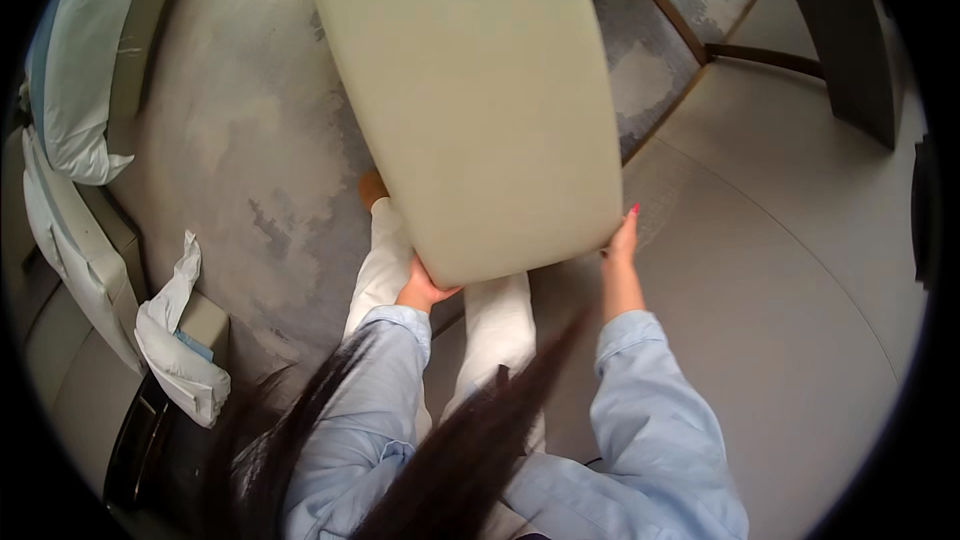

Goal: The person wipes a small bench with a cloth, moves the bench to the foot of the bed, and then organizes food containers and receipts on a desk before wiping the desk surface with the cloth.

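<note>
A long beige upholstered bench or ottoman (472, 105) with a smooth padded surface stretches away from me to the top edge of the view. My left hand (425, 287) grips its near left corner, thumb along the side and fingers partly under the edge. At the near right corner, my right hand (621, 240) holds the edge, with most of its fingers hidden beneath. The underside and far end of the piece are out of sight. Below it show my white trousers and one brown shoe.
Beds with white bedding (90, 67) line the left side, near a beige block with a white pillow-like item (184, 375) on it. A dark-framed piece of furniture (840, 37) stands at upper right. Patterned carpet (247, 127) meets smooth grey flooring (757, 240).
</note>
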The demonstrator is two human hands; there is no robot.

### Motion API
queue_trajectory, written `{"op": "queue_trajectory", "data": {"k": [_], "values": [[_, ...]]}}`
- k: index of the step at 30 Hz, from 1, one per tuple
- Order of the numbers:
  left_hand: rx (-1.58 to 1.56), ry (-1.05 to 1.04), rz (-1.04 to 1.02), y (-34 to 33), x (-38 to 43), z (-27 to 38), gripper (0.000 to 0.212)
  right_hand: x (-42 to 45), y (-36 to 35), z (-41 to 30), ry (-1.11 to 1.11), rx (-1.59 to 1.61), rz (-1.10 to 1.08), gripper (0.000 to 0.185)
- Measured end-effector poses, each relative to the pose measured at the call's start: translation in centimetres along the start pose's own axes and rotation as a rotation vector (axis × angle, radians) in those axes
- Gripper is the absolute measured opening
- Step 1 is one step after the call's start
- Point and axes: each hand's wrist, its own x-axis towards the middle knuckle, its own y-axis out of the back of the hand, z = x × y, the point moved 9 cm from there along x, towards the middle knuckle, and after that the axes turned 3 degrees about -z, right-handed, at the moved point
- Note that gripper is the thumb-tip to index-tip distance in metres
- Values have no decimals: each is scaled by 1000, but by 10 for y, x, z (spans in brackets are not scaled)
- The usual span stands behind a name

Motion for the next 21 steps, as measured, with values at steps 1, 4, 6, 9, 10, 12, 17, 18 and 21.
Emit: {"op": "queue_trajectory", "data": {"k": [1, 4, 6, 9, 10, 12, 17, 18, 21], "values": [[-40, -7, -34, -11, -8, 1, 48, -7, 1, -12, -131, -167, 76, 58], [-115, -36, -217, -46, -8, -4, 43, 25, -5, -19, -215, -276, -242, 53], [-121, -108, -271, -32, -1, -2, 41, 20, -30, -27, -281, -304, -381, 55], [-269, -190, -263, 7, -2, -9, 35, 11, -40, -26, -209, -382, -288, 56], [-85, -226, -110, 35, 16, -12, 32, 12, -21, -26, -166, -360, -242, 57], [-172, -203, -12, -11, -31, -9, 33, 26, 2, -4, -224, -316, -188, 59], [-223, -164, 151, 54, -47, 18, 44, -44, -42, 14, -247, -335, -239, 50], [-236, -195, 144, 58, -61, 31, 44, -55, -54, 23, -281, -329, -280, 50], [-161, -323, 115, 81, -86, 66, 45, -91, -76, 45, -281, -259, -259, 50]]}}
